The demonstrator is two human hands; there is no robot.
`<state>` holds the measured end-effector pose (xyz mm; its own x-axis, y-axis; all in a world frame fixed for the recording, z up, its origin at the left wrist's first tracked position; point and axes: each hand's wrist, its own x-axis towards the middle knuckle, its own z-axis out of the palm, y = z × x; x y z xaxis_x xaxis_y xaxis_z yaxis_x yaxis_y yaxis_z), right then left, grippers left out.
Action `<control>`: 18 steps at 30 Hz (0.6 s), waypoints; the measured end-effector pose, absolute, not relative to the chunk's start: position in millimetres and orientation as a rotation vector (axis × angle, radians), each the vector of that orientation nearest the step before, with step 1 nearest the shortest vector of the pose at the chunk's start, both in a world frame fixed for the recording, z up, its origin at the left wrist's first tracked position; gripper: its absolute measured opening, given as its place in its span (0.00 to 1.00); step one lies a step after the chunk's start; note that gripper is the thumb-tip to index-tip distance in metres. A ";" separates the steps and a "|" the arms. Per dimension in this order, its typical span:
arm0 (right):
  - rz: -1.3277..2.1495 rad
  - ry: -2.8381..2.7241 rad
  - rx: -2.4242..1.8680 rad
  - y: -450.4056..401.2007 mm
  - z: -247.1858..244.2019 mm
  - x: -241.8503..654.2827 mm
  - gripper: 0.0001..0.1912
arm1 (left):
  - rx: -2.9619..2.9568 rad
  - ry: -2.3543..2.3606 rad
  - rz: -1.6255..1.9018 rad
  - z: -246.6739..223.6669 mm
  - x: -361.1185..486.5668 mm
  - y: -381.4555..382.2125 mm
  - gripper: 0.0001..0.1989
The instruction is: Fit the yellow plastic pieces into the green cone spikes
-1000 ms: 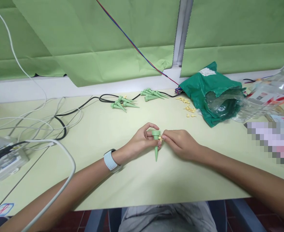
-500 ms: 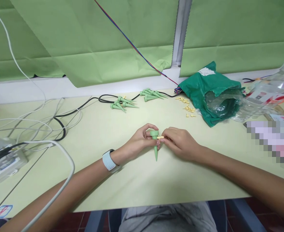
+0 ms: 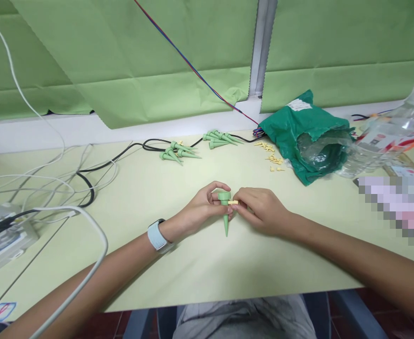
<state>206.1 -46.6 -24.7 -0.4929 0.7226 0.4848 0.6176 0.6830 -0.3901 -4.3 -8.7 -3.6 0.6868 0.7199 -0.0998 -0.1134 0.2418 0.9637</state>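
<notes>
Near the middle of the table, my left hand (image 3: 207, 200) holds a green plastic watering spike (image 3: 226, 221), its wide cap up and its pointed tip down. My right hand (image 3: 259, 207) pinches a small yellow valve (image 3: 233, 202) against the spike's side, just below the cap. The valve's inner end meets the spike; how deep it sits I cannot tell. Farther back lie two groups of green spikes, one left (image 3: 179, 151) and one right (image 3: 221, 139). Several loose yellow valves (image 3: 270, 153) are scattered beside the green bag.
An opened green plastic bag (image 3: 288, 122) and a clear bottle (image 3: 383, 136) stand at the back right. White and black cables (image 3: 90, 188) tangle on the left by a power strip (image 3: 5, 235). One white cable (image 3: 103, 245) passes over my left forearm.
Almost nothing differs. Both hands keep the spike and valve together in the same place; the whole view has shifted very slightly.
</notes>
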 end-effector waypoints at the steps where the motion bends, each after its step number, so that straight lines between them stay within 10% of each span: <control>1: 0.200 -2.272 -1.004 -46.3 -24.8 206.4 0.13 | 1.205 0.609 0.627 -3.6 -4.1 -8.8 0.21; 18: 1.110 -1.739 -1.129 -43.6 -23.2 202.0 0.21 | 1.270 0.675 0.710 -8.9 -0.8 -9.3 0.22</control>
